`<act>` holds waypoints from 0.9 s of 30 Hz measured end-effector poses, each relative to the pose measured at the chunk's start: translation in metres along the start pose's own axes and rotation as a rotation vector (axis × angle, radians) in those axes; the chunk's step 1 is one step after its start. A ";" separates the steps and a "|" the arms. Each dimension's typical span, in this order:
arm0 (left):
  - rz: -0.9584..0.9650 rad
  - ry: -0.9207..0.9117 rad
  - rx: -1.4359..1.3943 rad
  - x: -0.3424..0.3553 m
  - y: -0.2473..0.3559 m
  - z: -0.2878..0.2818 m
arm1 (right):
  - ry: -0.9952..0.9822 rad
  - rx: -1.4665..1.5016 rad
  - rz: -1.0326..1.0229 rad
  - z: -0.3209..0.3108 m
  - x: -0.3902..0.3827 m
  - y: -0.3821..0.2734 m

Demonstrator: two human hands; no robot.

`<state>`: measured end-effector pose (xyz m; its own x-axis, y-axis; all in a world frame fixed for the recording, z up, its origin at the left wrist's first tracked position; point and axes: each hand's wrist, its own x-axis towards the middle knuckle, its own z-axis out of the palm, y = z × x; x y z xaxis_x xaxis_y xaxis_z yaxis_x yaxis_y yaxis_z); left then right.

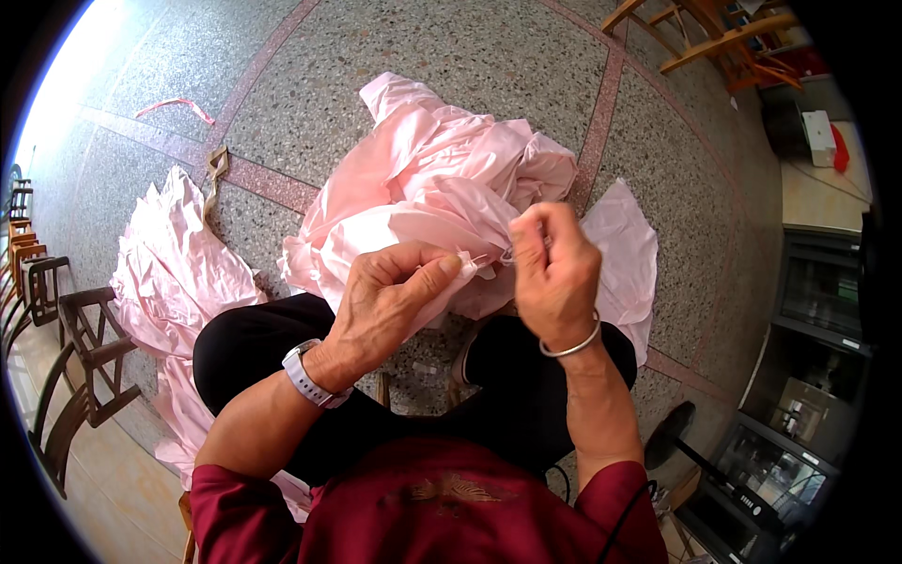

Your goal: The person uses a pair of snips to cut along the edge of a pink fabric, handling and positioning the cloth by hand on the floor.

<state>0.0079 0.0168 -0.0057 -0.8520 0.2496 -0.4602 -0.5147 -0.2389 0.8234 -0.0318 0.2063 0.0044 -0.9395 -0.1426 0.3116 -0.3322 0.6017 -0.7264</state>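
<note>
A large heap of pale pink cloth lies bunched on the floor in front of me and reaches up to my hands. My left hand, with a pale watch on its wrist, pinches a gathered edge of this cloth between thumb and forefinger. Just to the right, my right hand, wearing a metal bangle, is closed with its fingers curled. A thin pale strand shows at its fingertips, close to the pinched edge; the hand is slightly blurred. Both hands are above my knees, a small gap apart.
More pink cloth spreads at my left, and another piece at my right. A brown strap and a pink strip lie on the floor. Wooden chairs stand left; a dark fan and cabinets stand right.
</note>
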 end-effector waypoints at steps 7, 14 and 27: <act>0.042 0.038 -0.011 0.001 -0.003 0.000 | -0.245 0.432 0.352 -0.003 -0.003 -0.013; -0.045 -0.018 0.106 0.000 0.011 0.001 | -0.292 0.442 0.316 -0.003 -0.008 0.000; -0.127 0.051 -0.077 0.008 -0.003 -0.005 | -0.602 0.511 0.392 -0.027 -0.010 -0.010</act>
<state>0.0025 0.0148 -0.0136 -0.7823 0.2352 -0.5768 -0.6228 -0.2799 0.7306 -0.0165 0.2231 0.0256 -0.8306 -0.4761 -0.2890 0.1619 0.2900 -0.9432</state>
